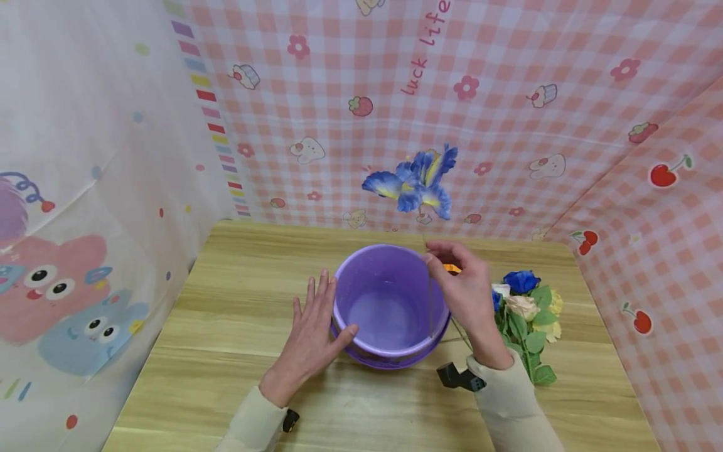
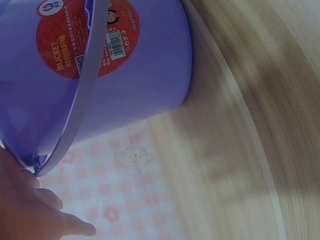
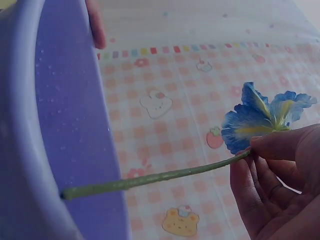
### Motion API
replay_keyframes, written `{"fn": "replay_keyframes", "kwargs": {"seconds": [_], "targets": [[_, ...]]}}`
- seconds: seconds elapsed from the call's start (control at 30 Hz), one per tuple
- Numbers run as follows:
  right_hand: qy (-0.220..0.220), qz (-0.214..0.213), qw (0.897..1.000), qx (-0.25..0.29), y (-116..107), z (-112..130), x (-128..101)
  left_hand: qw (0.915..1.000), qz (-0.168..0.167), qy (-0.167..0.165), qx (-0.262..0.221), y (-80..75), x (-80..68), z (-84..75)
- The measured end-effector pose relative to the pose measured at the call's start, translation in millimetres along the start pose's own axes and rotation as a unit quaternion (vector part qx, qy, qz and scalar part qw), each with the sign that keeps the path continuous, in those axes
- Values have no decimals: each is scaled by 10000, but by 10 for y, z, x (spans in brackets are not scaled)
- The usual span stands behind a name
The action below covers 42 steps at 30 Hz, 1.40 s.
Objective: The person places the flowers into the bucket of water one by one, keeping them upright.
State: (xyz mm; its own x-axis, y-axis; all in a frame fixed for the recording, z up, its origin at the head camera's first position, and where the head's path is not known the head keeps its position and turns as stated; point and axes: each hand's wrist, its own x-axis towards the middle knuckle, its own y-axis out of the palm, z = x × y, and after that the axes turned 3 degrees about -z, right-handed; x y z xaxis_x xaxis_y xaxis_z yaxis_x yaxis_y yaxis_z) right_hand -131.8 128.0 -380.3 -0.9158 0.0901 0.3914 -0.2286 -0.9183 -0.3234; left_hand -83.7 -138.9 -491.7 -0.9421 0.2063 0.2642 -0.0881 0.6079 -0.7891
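Right hand [image 1: 463,295] pinching a blue flower [image 1: 415,183] by its stem [image 3: 155,178] over a bucket [image 1: 369,273], left hand [image 1: 315,329] with fingers extended against its rim, other flowers [image 1: 522,306] on the tabletop [image 1: 243,314]

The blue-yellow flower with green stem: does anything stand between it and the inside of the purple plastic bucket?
Nothing visible does. The right hand pinches the flower by its stem, which reaches over the open bucket; the left hand is at the bucket's left side.
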Motion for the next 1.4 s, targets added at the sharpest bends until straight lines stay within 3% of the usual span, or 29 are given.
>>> {"fn": "replay_keyframes", "kwargs": {"seconds": [0.43,0.8,1.07,1.4], "targets": [[16,426,9991,-28,263,0,19,10000,-6,-24,-48,-2,-5,-7],[-239,953,9927,-701,475,-244,-86,10000,-56,9,-44,12,-14,-2],[-76,1179,9847,-1279,557,-311,-79,9999,-113,-13,1,19,-27,-5],[64,1527,9753,-1595,642,-388,-27,9999,-113,15,5,21,-35,1]]}}
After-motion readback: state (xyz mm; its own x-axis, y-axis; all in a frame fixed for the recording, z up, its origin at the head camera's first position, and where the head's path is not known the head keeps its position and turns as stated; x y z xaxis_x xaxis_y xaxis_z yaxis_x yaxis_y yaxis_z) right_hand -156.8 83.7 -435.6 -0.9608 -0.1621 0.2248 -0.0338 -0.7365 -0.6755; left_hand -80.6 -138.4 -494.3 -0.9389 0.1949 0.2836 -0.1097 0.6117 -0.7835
